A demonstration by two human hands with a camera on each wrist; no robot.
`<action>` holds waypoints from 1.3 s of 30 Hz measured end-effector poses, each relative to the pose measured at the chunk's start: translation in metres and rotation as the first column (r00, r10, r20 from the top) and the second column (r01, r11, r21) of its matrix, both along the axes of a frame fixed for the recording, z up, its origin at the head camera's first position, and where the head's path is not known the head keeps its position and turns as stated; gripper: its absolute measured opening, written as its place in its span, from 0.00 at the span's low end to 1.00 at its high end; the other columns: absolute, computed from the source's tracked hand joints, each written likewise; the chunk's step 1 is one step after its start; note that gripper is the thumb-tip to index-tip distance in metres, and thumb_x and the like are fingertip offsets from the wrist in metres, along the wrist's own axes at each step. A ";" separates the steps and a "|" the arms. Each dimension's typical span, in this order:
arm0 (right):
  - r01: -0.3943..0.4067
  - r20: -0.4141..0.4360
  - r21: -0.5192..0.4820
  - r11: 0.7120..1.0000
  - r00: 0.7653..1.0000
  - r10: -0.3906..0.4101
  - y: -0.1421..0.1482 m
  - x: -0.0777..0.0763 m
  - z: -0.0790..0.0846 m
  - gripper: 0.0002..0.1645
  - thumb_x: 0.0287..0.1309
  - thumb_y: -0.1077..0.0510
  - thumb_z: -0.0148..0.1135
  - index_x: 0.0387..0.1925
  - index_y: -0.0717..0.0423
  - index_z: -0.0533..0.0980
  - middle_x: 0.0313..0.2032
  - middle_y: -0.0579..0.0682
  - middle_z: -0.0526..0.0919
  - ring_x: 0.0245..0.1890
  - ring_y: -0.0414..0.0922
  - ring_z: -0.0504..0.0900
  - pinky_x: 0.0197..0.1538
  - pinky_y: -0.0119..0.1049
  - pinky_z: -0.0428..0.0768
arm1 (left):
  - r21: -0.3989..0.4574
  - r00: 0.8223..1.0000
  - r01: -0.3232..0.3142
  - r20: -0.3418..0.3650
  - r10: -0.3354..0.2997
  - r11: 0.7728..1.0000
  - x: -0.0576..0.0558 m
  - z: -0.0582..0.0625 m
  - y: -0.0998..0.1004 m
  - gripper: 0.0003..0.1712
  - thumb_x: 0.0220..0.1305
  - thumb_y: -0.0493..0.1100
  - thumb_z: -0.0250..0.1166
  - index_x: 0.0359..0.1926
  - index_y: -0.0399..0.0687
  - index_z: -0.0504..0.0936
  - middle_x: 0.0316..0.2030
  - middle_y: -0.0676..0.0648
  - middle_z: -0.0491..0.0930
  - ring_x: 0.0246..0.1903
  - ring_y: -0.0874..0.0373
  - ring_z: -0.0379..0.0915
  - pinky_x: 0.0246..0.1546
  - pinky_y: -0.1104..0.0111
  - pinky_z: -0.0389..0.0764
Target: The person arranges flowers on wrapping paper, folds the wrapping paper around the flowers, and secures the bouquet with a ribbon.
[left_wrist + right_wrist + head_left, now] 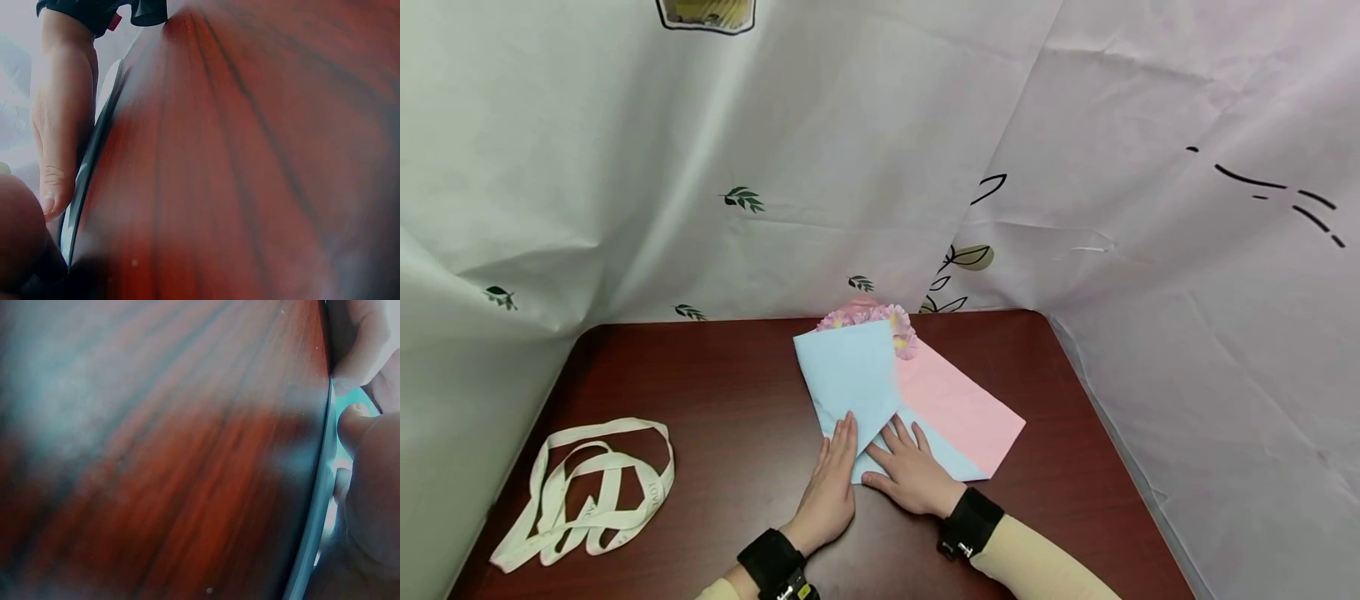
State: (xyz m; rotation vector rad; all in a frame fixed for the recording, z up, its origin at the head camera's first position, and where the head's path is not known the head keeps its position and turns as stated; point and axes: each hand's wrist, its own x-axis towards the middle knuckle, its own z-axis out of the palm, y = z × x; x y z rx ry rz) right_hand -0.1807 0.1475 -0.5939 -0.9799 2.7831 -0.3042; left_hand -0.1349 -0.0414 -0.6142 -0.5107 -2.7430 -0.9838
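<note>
A bouquet of pink flowers (pixel 905 333) lies near the far table edge, wrapped in paper that is light blue on one face and pink on the other. Its blue flap (pixel 847 371) is folded over the left side, hiding the stems. The pink part (pixel 958 400) spreads flat to the right. My left hand (pixel 829 497) presses the lower edge of the blue flap with straight fingers. Beside it, my right hand (pixel 912 475) rests with spread fingers on the lower blue paper. Both wrist views show parts of the two hands low over the table, with the paper mostly hidden.
A loosely looped cream ribbon (pixel 617 426) with printed letters lies on the left of the dark red-brown table (pixel 722 375). Behind and to the right hangs a pale cloth (pixel 850 150) with leaf prints, reaching the table's edges.
</note>
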 end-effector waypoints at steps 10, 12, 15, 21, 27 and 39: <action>-0.001 0.051 -0.028 1.000 0.999 0.002 0.000 -0.001 0.000 0.37 0.70 0.29 0.35 0.75 0.31 0.51 0.79 0.49 0.40 0.78 0.56 0.37 0.72 0.65 0.45 | -0.009 0.990 -0.105 -0.093 0.104 0.994 -0.030 0.008 -0.003 0.54 0.53 0.26 0.59 0.77 0.36 0.39 0.78 0.39 0.36 0.77 0.40 0.37 0.70 0.43 0.55; -0.007 0.052 -0.022 1.000 0.999 0.008 0.000 -0.001 0.000 0.37 0.70 0.29 0.36 0.75 0.33 0.53 0.78 0.51 0.43 0.78 0.57 0.38 0.72 0.65 0.45 | -0.057 0.996 -0.047 -0.084 0.043 0.997 -0.032 0.008 -0.007 0.54 0.51 0.22 0.57 0.77 0.37 0.41 0.78 0.39 0.37 0.77 0.40 0.38 0.69 0.42 0.57; -0.006 0.048 -0.017 1.000 0.999 0.007 0.001 0.000 0.000 0.38 0.69 0.29 0.37 0.74 0.36 0.58 0.77 0.51 0.51 0.78 0.56 0.43 0.72 0.65 0.44 | -0.133 0.997 0.059 -0.048 -0.066 0.989 -0.028 0.008 -0.013 0.56 0.47 0.18 0.54 0.77 0.40 0.44 0.78 0.41 0.39 0.77 0.41 0.39 0.69 0.42 0.57; 0.008 0.038 -0.015 1.000 0.999 -0.008 0.004 -0.002 0.000 0.40 0.67 0.27 0.38 0.76 0.35 0.53 0.77 0.48 0.52 0.78 0.53 0.41 0.73 0.63 0.42 | -0.228 0.986 0.164 0.027 -0.162 0.960 -0.023 0.006 -0.023 0.56 0.49 0.20 0.52 0.78 0.47 0.44 0.79 0.44 0.37 0.78 0.44 0.34 0.72 0.46 0.53; -0.001 0.034 -0.006 1.000 0.999 0.002 0.005 -0.003 0.000 0.38 0.68 0.28 0.39 0.74 0.34 0.57 0.76 0.47 0.55 0.78 0.54 0.43 0.73 0.64 0.43 | -0.257 0.987 0.157 0.018 -0.158 0.954 -0.023 0.007 -0.028 0.50 0.52 0.24 0.52 0.77 0.44 0.50 0.78 0.42 0.44 0.77 0.43 0.40 0.72 0.47 0.55; 0.203 0.302 -0.308 0.930 0.947 -0.108 -0.005 -0.008 0.013 0.41 0.69 0.28 0.39 0.75 0.43 0.58 0.76 0.50 0.54 0.78 0.51 0.44 0.72 0.66 0.36 | -0.245 0.989 0.146 0.024 -0.145 0.958 -0.018 0.011 -0.035 0.46 0.57 0.30 0.59 0.76 0.41 0.52 0.77 0.40 0.48 0.76 0.42 0.45 0.70 0.45 0.58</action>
